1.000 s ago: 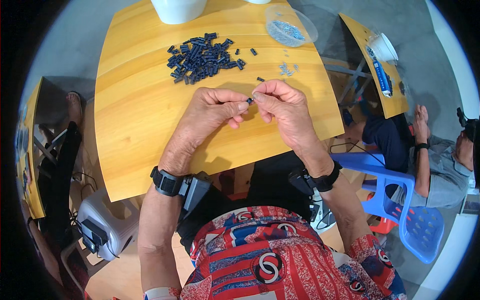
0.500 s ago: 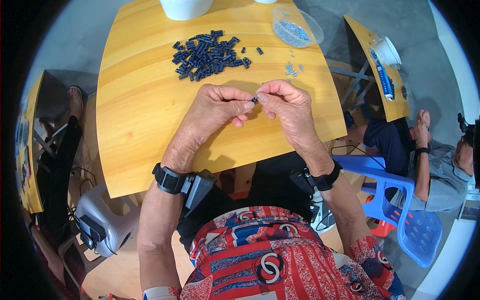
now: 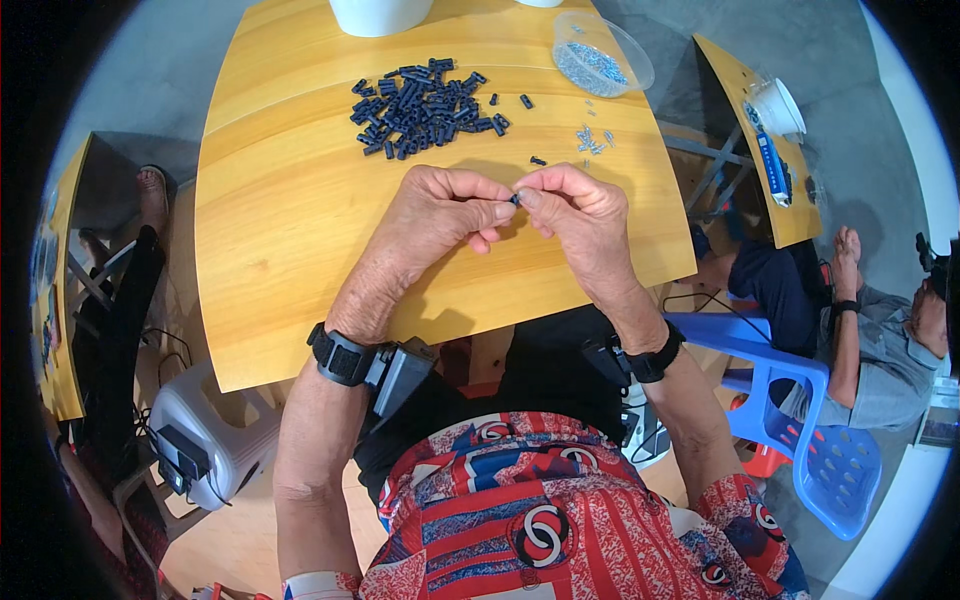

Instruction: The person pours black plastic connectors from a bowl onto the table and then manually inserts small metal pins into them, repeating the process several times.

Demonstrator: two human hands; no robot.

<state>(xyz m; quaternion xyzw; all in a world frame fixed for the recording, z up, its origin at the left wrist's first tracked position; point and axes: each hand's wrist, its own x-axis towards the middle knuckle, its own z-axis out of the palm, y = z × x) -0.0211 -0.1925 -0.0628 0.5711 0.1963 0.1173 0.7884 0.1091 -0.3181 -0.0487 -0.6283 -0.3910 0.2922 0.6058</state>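
Observation:
Above the near-middle of the wooden table [image 3: 290, 270], my left hand [image 3: 440, 210] and my right hand [image 3: 580, 210] meet fingertip to fingertip. Between their thumbs and forefingers is a small black plastic piece [image 3: 515, 200], mostly covered by the fingers. Whether my right fingertips also pinch a tiny screw cannot be made out. Just beyond my fingers lies a single black piece [image 3: 538, 161]. Farther off is a heap of short black tubular plastic pieces [image 3: 420, 110]. Several small silvery screws [image 3: 590, 140] lie loose to the right.
A clear round tub [image 3: 600, 70] of silvery screws stands at the table's far right, and a white container [image 3: 380, 12] at the far edge. On the right are a blue plastic chair [image 3: 800, 400], another table [image 3: 760, 150] and a seated person [image 3: 880, 340]. A grey stool [image 3: 215, 435] stands left.
My hands keep their pinch and have barely moved. The view has shifted slightly, and the single black piece beyond my right fingers now shows more fully.

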